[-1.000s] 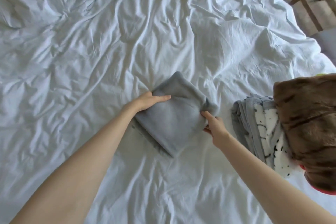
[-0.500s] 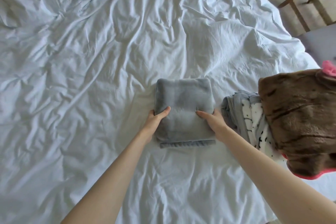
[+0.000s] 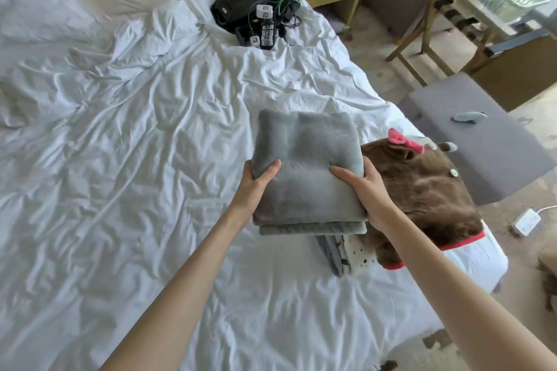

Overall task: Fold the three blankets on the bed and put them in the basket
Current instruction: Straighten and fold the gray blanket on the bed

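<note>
Grey blanket folded into a chunky plush rectangle, held up over the bed.

Both arms reach forward; left hand and right hand clamp the near corners, thumbs on top, fingers curled under out of sight, so the fleece sits between them above the wrinkled white sheet. Just right of it: a fuzzy brown blanket with red trim over a spotted white one, near the bed's edge.
</note>
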